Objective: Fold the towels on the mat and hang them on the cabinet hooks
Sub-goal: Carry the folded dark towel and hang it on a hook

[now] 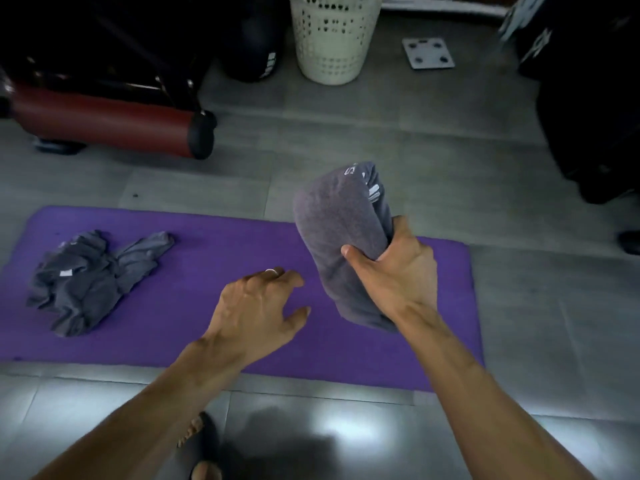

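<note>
Underfoot grey tile floor [381,133]; purple mat [207,237], laundry basket [334,39] beyond.

Matt grey cloth towels [341,233], matt purple foam-like mat [214,244], perforated plastic basket [332,39], faintly glossy floor tiles [381,140].

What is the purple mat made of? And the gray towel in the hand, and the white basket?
The purple mat looks like soft foam or rubber: flat, matte, thin-edged. The gray towel gripped by the right hand looks like fuzzy cotton cloth: it bends and bunches softly. The white basket is probably hard plastic: smooth walls with neat rows of punched holes.
</note>
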A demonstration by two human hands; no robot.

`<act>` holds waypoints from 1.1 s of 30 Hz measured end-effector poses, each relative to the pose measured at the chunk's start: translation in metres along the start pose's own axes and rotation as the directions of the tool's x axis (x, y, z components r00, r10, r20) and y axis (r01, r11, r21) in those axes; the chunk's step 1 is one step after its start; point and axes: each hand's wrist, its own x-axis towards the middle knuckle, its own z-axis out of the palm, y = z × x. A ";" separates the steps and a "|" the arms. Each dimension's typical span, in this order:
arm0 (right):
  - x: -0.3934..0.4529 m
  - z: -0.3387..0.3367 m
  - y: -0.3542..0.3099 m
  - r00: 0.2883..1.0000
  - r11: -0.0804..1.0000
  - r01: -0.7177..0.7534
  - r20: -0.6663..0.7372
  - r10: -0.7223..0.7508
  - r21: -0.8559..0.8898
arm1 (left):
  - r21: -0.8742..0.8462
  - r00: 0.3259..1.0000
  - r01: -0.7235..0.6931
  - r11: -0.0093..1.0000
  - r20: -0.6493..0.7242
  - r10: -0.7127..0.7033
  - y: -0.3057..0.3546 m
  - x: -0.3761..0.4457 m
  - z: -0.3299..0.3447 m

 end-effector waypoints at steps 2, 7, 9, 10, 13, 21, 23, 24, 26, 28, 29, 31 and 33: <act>0.001 -0.059 0.005 1.000 1.000 -0.005 -0.005 0.005 0.016 | 0.011 1.000 -0.015 1.000 0.006 0.015 0.056 -0.002 -0.026; 0.006 -0.180 0.020 0.999 1.000 -0.007 -0.043 0.008 0.020 | -0.007 1.000 -0.018 1.000 -0.018 0.018 0.173 0.004 -0.071; 0.012 -0.218 0.025 0.999 1.000 -0.013 -0.047 0.014 0.020 | -0.021 1.000 -0.004 1.000 -0.020 0.003 0.209 0.012 -0.084; 0.016 -0.235 0.028 0.999 1.000 -0.016 -0.052 0.017 0.024 | -0.030 1.000 0.000 1.000 -0.023 0.000 0.225 0.019 -0.088; 0.034 -0.279 0.037 0.997 0.999 -0.023 -0.077 0.026 0.041 | -0.018 1.000 -0.010 1.000 -0.006 0.010 0.269 0.044 -0.100; 0.125 -0.381 0.061 0.981 0.996 -0.046 -0.184 0.060 0.082 | -0.055 0.997 -0.074 0.996 0.025 0.075 0.377 0.150 -0.113; 0.151 -0.405 0.068 0.978 0.996 -0.044 -0.198 0.059 0.077 | -0.063 0.996 -0.083 0.995 0.020 0.084 0.403 0.178 -0.117; 0.164 -0.418 0.072 0.977 0.997 -0.039 -0.206 0.053 0.073 | -0.059 0.996 -0.086 0.994 0.013 0.087 0.417 0.192 -0.118; 0.192 -0.443 0.084 0.973 0.997 -0.019 -0.228 0.035 0.072 | -0.039 0.995 -0.097 0.995 0.002 0.097 0.443 0.220 -0.119; 0.221 -0.467 0.099 0.971 0.997 0.002 -0.239 0.015 0.072 | -0.030 0.995 -0.098 0.995 -0.004 0.098 0.470 0.250 -0.117; 0.237 -0.479 0.107 0.972 0.997 0.010 -0.236 0.007 0.072 | -0.028 0.996 -0.094 0.995 -0.005 0.094 0.483 0.266 -0.115; 0.271 -0.504 0.125 0.973 0.997 0.041 -0.228 -0.024 0.071 | -0.026 0.997 -0.071 0.997 -0.015 0.070 0.512 0.298 -0.111; 0.308 -0.530 0.145 0.974 0.995 0.079 -0.218 -0.065 0.056 | -0.027 0.999 -0.043 0.999 -0.033 0.042 0.543 0.330 -0.106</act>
